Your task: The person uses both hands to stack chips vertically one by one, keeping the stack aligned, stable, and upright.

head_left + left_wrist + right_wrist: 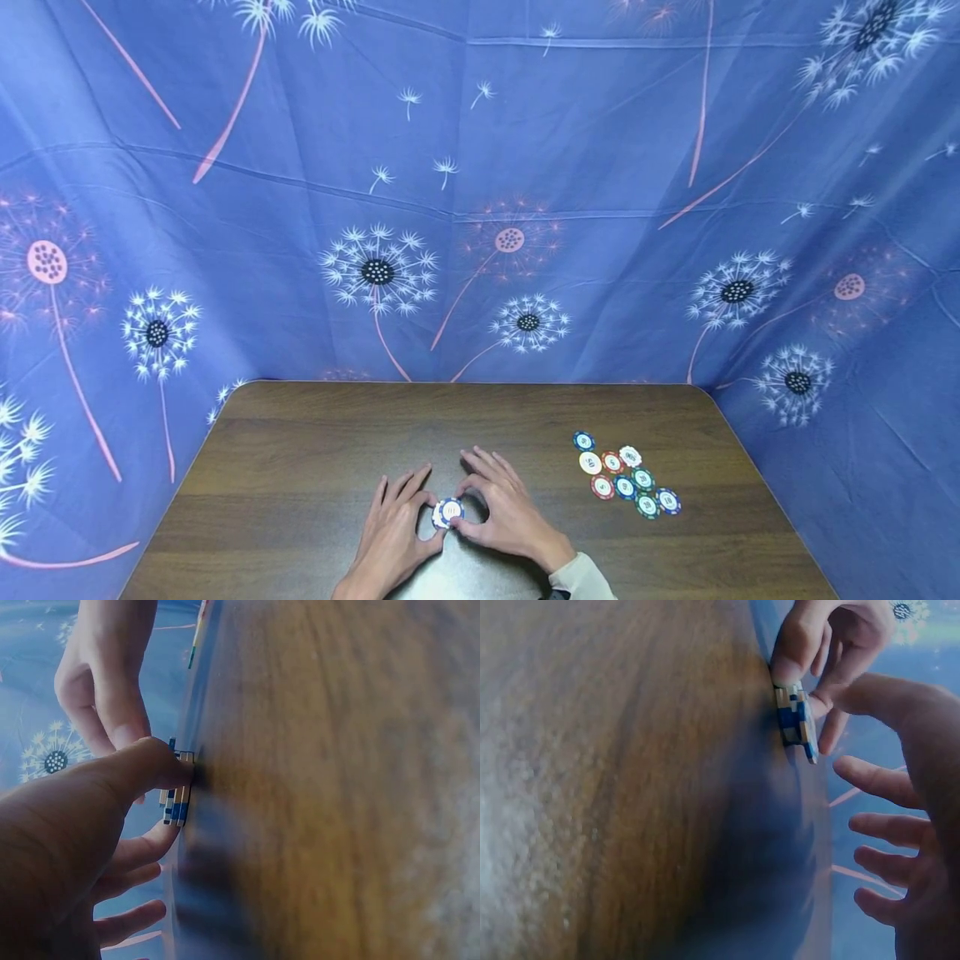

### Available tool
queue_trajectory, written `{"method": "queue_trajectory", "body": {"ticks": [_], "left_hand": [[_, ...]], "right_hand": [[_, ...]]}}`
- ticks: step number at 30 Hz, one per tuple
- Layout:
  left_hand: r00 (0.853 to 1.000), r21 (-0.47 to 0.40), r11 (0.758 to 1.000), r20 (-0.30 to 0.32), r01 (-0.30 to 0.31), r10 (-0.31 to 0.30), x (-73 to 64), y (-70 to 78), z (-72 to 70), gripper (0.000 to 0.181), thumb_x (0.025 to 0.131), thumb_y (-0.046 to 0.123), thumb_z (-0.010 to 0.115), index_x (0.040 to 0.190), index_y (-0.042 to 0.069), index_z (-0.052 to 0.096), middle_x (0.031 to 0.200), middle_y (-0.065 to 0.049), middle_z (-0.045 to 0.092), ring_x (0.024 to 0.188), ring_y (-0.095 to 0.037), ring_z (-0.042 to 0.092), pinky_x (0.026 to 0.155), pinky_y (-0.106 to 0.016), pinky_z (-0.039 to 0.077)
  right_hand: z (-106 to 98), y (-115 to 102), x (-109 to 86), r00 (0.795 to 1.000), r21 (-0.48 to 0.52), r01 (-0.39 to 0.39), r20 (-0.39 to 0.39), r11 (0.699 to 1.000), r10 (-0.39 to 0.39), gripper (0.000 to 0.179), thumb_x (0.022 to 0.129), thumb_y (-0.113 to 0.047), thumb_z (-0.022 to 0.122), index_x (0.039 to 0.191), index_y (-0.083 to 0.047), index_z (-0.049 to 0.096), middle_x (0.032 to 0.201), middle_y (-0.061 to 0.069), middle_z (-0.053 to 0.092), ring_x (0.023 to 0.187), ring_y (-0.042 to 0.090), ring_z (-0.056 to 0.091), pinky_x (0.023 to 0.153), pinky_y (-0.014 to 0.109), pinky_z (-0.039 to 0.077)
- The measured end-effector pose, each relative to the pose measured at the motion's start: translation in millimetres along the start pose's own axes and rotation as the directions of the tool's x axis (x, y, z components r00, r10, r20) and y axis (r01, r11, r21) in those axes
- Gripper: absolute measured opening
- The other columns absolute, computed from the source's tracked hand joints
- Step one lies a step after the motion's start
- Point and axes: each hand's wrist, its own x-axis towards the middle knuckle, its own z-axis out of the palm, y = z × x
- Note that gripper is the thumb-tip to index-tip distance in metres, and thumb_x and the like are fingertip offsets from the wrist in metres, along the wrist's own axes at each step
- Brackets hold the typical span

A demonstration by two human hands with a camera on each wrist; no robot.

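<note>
In the head view a small stack of poker chips (pixel 437 517) sits on the table near the front middle, with a white chip showing beneath. A blue-and-white poker chip (pixel 451 510) lies on top, shifted to the right. My left hand (pixel 393 525) pinches the stack between thumb and index finger from the left. The thumb and index finger of my right hand (pixel 506 510) curve round the top chip; its other fingers are extended. In the right wrist view the stack's striped edge (pixel 789 720) shows, with the top chip (pixel 810 742) overhanging. There the right index fingertip looks slightly off the chip.
Loose chips lie spread to the right on the brown wooden table (pixel 300 442), among them a white chip (pixel 590 463), a red chip (pixel 602 487) and a green chip (pixel 647 506). A blue dandelion-print curtain (pixel 600 167) hangs along the table's back and sides.
</note>
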Motion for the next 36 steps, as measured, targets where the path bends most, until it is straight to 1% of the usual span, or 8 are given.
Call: {"method": "queue_trajectory", "body": {"ticks": [3, 6, 9, 14, 19, 27, 31, 36], "left_hand": [[1.0, 0.0, 1.0, -0.02, -0.004, 0.004, 0.6, 0.4, -0.5, 0.034, 0.071, 0.036, 0.092, 0.094, 0.019, 0.075, 0.151, -0.01, 0.063, 0.137, -0.038, 0.058, 0.117, -0.07, 0.038], [0.999, 0.0, 1.0, -0.032, -0.008, 0.008, 0.7, 0.6, -0.7, 0.034, 0.07, 0.036, 0.092, 0.094, 0.019, 0.075, 0.15, -0.01, 0.064, 0.136, -0.038, 0.059, 0.117, -0.07, 0.038], [0.999, 0.002, 1.0, -0.032, -0.008, 0.008, 0.6, 0.0, 0.7, 0.034, 0.07, 0.037, 0.092, 0.093, 0.02, 0.074, 0.15, -0.01, 0.064, 0.135, -0.038, 0.059, 0.117, -0.07, 0.038], [1.0, 0.002, 1.0, -0.009, 0.004, -0.004, 1.2, -0.5, 1.8, 0.034, 0.072, 0.039, 0.091, 0.095, 0.02, 0.075, 0.151, -0.009, 0.064, 0.137, -0.038, 0.059, 0.118, -0.07, 0.037], [1.0, 0.0, 1.0, -0.007, 0.003, -0.003, 1.3, -0.4, 1.8, 0.034, 0.072, 0.039, 0.091, 0.095, 0.02, 0.075, 0.151, -0.009, 0.064, 0.137, -0.038, 0.059, 0.118, -0.07, 0.037], [1.0, -0.004, 1.0, -0.017, 0.002, -0.002, 1.1, 0.6, 1.8, 0.034, 0.072, 0.04, 0.091, 0.094, 0.02, 0.075, 0.15, -0.009, 0.064, 0.136, -0.038, 0.059, 0.118, -0.071, 0.037], [1.0, -0.002, 1.0, -0.023, 0.001, -0.001, 1.8, 1.2, 1.1, 0.034, 0.072, 0.038, 0.091, 0.095, 0.019, 0.075, 0.15, -0.011, 0.064, 0.136, -0.038, 0.059, 0.117, -0.071, 0.037], [0.999, -0.004, 1.0, -0.039, -0.009, 0.009, 0.4, 1.5, 0.4, 0.033, 0.07, 0.037, 0.091, 0.092, 0.02, 0.074, 0.149, -0.011, 0.065, 0.135, -0.039, 0.059, 0.115, -0.072, 0.038]], "right_hand": [[-2.5, 2.0, -1.2, 1.0, 0.011, -0.001, -0.017, 1.0, 0.001, 0.021, 0.085, -0.024, 0.085, 0.103, -0.017, 0.076, 0.152, 0.019, 0.06, 0.146, 0.042, 0.051, 0.12, 0.066, 0.038], [-3.3, 3.4, -2.8, 1.0, -0.005, 0.001, -0.004, 1.0, -0.001, 0.015, 0.088, -0.017, 0.083, 0.102, -0.016, 0.077, 0.151, 0.021, 0.061, 0.145, 0.043, 0.051, 0.119, 0.067, 0.039], [-2.8, 3.1, -4.6, 0.999, -0.03, -0.005, 0.033, 1.0, 0.006, 0.013, 0.09, -0.017, 0.082, 0.102, -0.016, 0.078, 0.151, 0.02, 0.06, 0.146, 0.041, 0.051, 0.12, 0.066, 0.039], [-2.0, -0.3, -5.5, 0.997, -0.053, -0.018, 0.074, 0.998, 0.022, 0.012, 0.092, -0.02, 0.082, 0.103, -0.016, 0.078, 0.153, 0.018, 0.059, 0.147, 0.038, 0.05, 0.12, 0.064, 0.039], [-1.6, -2.7, -5.2, 0.997, -0.046, -0.019, 0.074, 0.999, 0.022, 0.013, 0.092, -0.02, 0.082, 0.103, -0.016, 0.078, 0.153, 0.018, 0.059, 0.147, 0.037, 0.051, 0.12, 0.064, 0.04], [0.6, -3.0, -4.7, 0.999, -0.034, 0.018, 0.052, 0.999, -0.016, 0.014, 0.09, -0.021, 0.083, 0.102, -0.016, 0.077, 0.15, 0.019, 0.061, 0.145, 0.037, 0.053, 0.119, 0.065, 0.041], [0.7, -4.7, -3.7, 0.998, -0.028, 0.008, 0.059, 1.0, -0.007, 0.014, 0.09, -0.021, 0.083, 0.102, -0.016, 0.077, 0.15, 0.018, 0.062, 0.145, 0.036, 0.053, 0.119, 0.064, 0.041], [0.8, -7.6, -3.1, 0.996, -0.029, -0.013, 0.086, 1.0, 0.015, 0.014, 0.092, -0.022, 0.082, 0.104, -0.016, 0.077, 0.151, 0.016, 0.061, 0.145, 0.035, 0.053, 0.12, 0.063, 0.04]]}}
